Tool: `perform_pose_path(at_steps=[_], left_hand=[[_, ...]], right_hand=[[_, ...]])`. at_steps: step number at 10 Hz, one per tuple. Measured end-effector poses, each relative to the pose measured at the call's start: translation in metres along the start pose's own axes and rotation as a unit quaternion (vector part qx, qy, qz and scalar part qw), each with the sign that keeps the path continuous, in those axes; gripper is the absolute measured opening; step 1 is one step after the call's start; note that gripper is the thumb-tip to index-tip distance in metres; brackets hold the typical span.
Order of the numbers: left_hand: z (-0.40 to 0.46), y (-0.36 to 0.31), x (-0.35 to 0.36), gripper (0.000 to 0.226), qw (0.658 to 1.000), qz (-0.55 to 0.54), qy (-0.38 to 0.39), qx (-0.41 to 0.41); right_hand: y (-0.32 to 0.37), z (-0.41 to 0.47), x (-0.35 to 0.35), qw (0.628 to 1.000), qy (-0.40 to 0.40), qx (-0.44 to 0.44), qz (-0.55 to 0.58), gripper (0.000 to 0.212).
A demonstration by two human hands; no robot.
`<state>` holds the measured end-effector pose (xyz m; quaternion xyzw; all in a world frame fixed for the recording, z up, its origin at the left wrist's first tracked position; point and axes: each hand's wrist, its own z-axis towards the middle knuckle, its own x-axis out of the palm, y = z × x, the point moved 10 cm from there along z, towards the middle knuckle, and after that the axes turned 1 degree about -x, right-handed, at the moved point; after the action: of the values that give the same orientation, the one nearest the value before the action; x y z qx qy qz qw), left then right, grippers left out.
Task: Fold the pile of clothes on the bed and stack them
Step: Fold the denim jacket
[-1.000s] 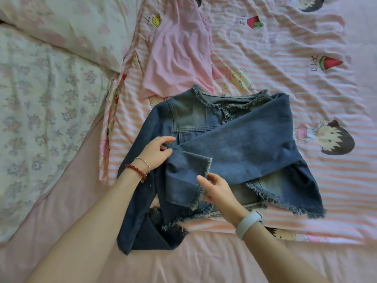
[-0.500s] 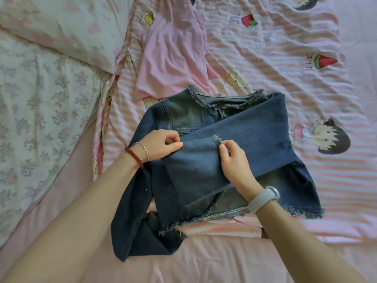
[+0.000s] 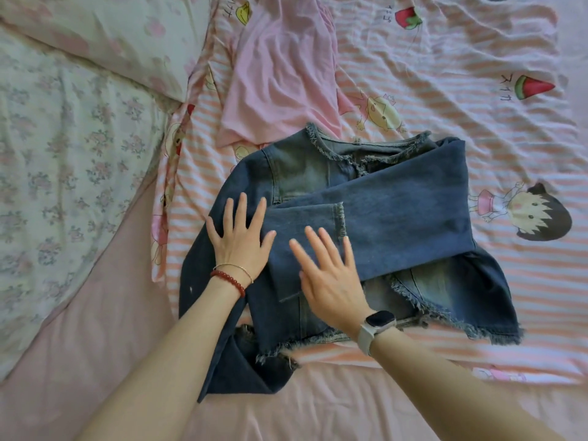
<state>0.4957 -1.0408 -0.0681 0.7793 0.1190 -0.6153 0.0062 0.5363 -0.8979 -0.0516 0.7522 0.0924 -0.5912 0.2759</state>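
A blue denim jacket (image 3: pixel 397 214) with frayed edges lies spread on the bed, its right sleeve folded across the front and the cuff doubled back. My left hand (image 3: pixel 240 237) lies flat with spread fingers on the jacket's left shoulder area. Flat on the folded-back cuff rests my right hand (image 3: pixel 331 275), fingers straight. The jacket's left sleeve hangs down toward the near edge, partly under my left forearm. A pink garment (image 3: pixel 283 74) lies crumpled behind the jacket.
A pink striped cartoon-print sheet (image 3: pixel 461 74) covers the bed under the clothes. A floral pillow (image 3: pixel 111 36) and a floral quilt (image 3: pixel 63 173) lie at the left. Plain pink bedding (image 3: pixel 318 405) runs along the near edge.
My right hand folded the sleeve cuff back over the sleeve and let it go. Both hands, which were pinching the denim, now lie flat on it.
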Motion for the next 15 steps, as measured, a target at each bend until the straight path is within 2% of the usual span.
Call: perform_pose_path(at_steps=[1, 2, 3, 4, 5, 6, 7, 8, 9, 10, 11, 12, 13, 14, 15], left_hand=[[-0.007, 0.022, -0.026, 0.063, 0.989, -0.113, -0.084, -0.050], [-0.040, 0.080, -0.024, 0.076, 0.959, -0.201, -0.106, -0.170], [-0.090, 0.125, 0.012, 0.084, 0.883, -0.386, -0.052, -0.262], [-0.139, 0.138, 0.065, 0.066, 0.801, -0.477, 0.071, -0.354], [-0.164, 0.144, 0.080, 0.032, 0.761, -0.512, 0.084, -0.390], [-0.165, 0.175, 0.040, 0.015, 0.767, -0.505, -0.037, -0.393], [-0.164, 0.213, -0.014, 0.019, 0.782, -0.458, -0.153, -0.394], [-0.141, 0.216, -0.030, 0.008, 0.760, -0.526, -0.120, -0.361], [-0.130, 0.200, -0.019, 0.019, 0.642, -0.693, -0.005, -0.330], [-0.136, 0.180, 0.006, 0.032, 0.569, -0.744, 0.086, -0.339], [-0.190, 0.235, 0.023, 0.040, 0.620, -0.493, -0.066, -0.607], [-0.138, 0.137, 0.040, 0.048, 0.630, -0.738, 0.129, -0.204], [-0.148, 0.162, 0.064, 0.022, 0.628, -0.696, 0.069, -0.340], [-0.124, 0.138, 0.037, 0.023, 0.639, -0.723, 0.027, -0.261], [-0.117, 0.130, 0.022, 0.027, 0.686, -0.695, 0.039, -0.213]], right_hand=[[-0.010, 0.004, 0.047, 0.983, 0.180, 0.018, -0.013, 0.053], [-0.003, 0.007, 0.031, 0.991, 0.131, 0.035, 0.007, 0.050], [0.027, -0.011, -0.008, 0.996, -0.042, -0.001, 0.079, 0.035], [0.068, -0.041, 0.003, 0.986, -0.027, -0.071, 0.152, 0.033], [0.094, -0.061, 0.040, 0.973, 0.071, -0.074, 0.206, 0.037], [0.115, -0.071, 0.077, 0.961, 0.176, -0.063, 0.202, 0.053], [0.142, -0.072, 0.104, 0.945, 0.273, -0.069, 0.166, 0.059], [0.161, -0.060, 0.107, 0.913, 0.293, 0.001, 0.284, 0.028], [0.160, -0.055, 0.099, 0.844, 0.253, 0.113, 0.460, 0.015], [0.134, -0.064, 0.094, 0.855, 0.217, 0.174, 0.439, 0.011], [0.108, -0.076, 0.100, 0.926, 0.238, 0.141, 0.258, 0.025], [0.095, -0.067, 0.078, 0.934, 0.121, 0.136, 0.309, 0.030], [0.089, -0.058, 0.087, 0.844, 0.134, 0.216, 0.472, 0.029], [0.098, -0.051, 0.100, 0.802, 0.201, 0.231, 0.513, 0.031], [0.121, -0.051, 0.113, 0.767, 0.265, 0.234, 0.536, 0.026]])
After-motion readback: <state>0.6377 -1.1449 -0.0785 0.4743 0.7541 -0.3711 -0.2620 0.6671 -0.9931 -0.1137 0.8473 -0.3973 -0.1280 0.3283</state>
